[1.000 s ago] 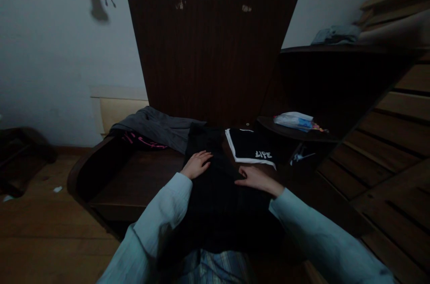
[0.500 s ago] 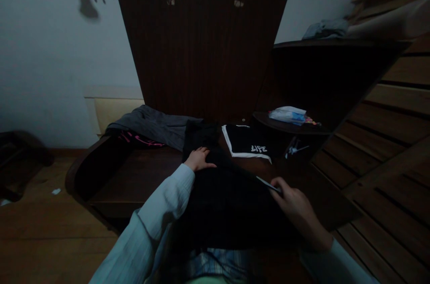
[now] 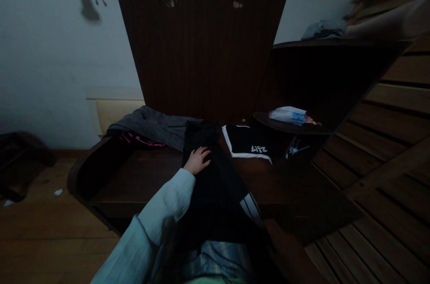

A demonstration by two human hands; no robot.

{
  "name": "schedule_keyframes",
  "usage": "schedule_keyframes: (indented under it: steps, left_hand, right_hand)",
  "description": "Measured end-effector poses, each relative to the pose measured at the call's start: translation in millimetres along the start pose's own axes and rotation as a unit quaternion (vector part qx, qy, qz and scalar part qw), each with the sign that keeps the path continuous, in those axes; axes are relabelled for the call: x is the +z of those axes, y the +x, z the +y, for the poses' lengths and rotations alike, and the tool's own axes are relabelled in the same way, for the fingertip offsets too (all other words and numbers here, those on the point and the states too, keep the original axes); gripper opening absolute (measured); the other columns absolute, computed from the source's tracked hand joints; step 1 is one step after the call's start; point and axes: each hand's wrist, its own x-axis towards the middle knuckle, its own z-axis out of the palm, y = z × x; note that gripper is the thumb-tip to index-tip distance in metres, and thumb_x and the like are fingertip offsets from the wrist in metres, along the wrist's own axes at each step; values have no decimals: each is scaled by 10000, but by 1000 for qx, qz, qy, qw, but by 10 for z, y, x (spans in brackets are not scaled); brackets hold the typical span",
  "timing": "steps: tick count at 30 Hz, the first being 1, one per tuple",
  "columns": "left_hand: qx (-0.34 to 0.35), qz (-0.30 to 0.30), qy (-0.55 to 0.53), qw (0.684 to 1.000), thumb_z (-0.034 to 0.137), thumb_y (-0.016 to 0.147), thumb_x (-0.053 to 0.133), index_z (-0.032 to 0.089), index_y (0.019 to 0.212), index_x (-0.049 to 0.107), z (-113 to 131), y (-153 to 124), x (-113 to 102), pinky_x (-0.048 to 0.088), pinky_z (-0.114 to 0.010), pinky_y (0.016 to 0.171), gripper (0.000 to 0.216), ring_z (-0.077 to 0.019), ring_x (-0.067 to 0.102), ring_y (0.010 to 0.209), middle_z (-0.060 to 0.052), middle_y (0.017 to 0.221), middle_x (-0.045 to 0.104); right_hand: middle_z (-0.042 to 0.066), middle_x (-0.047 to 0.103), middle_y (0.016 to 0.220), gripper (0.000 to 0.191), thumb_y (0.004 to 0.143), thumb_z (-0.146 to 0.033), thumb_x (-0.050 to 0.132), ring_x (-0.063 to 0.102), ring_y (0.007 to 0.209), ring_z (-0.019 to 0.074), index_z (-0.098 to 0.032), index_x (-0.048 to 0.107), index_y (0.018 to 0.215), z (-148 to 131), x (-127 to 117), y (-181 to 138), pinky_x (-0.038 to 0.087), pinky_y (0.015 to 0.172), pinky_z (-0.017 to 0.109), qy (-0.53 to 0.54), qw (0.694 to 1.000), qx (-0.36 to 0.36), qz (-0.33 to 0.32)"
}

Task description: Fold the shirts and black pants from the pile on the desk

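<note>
Halfway-ish, I reckon: black pants (image 3: 218, 185) lie lengthwise down the middle of the tabletop (image 3: 144, 181) under my flat, open left hand (image 3: 197, 161), my right hand (image 3: 285, 248) is by the striped hem with its grip too dark to tell, folded shorts (image 3: 247, 143) sit done at the far edge, and the grey pile (image 3: 157, 126) waits at the far-left corner.

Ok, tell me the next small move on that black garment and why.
Probably bring the right hand with the white-striped edge across toward the left hand, folding the black garment over. The left hand lies flat on it, pinning it to the table, and the striped edge sits by the right hand; whether that hand grips it is too dim to tell.
</note>
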Motion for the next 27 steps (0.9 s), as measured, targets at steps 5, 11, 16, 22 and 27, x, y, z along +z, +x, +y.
schedule_keyframes:
  steps: [5, 11, 16, 22, 27]
  left_hand:
    - [0, -1, -2, 1000, 392, 785, 473, 234, 1215, 427, -14, 2, 5, 230, -486, 1001, 460, -251, 294, 1251, -77, 1329, 399]
    - [22, -15, -13, 1000, 520, 725, 512, 248, 1282, 341, -61, -39, -21, 202, -493, 1011, 643, -260, 247, 1275, -74, 1375, 335]
    - [49, -7, 19, 999, 468, 756, 499, 261, 1312, 288, -46, -69, -91, 201, -501, 1002, 630, -282, 192, 1290, -71, 1411, 258]
    - [204, -14, 124, 971, 157, 824, 403, 257, 1214, 428, 235, -38, -184, 285, -362, 963, 403, -209, 348, 1197, -48, 1319, 401]
    - [121, -24, 174, 977, 129, 835, 359, 163, 1007, 561, 398, 13, -124, 420, -292, 742, 267, -198, 529, 933, -101, 993, 572]
  right_hand:
    - [17, 615, 691, 171, 667, -173, 368, 609, 591, 165, -250, 482, 768, 101, -278, 16, 443, 527, 246, 15, 997, 49, 60]
    - [-34, 483, 525, 35, 659, -258, 408, 496, 459, 135, -248, 382, 638, 155, -702, 159, 370, 459, 226, 39, 991, 43, 119]
    - [-47, 458, 479, 135, 676, -323, 438, 457, 423, 126, -240, 368, 596, 244, -696, 275, 295, 415, 219, 41, 994, 76, 73]
    - [-43, 475, 469, 236, 715, -384, 430, 442, 429, 109, -220, 374, 554, 63, -578, 279, 304, 439, 214, 59, 995, 45, 63]
    - [-33, 506, 501, 224, 724, -384, 423, 488, 465, 128, -221, 394, 573, -136, -651, 275, 330, 464, 228, 52, 997, 41, 33]
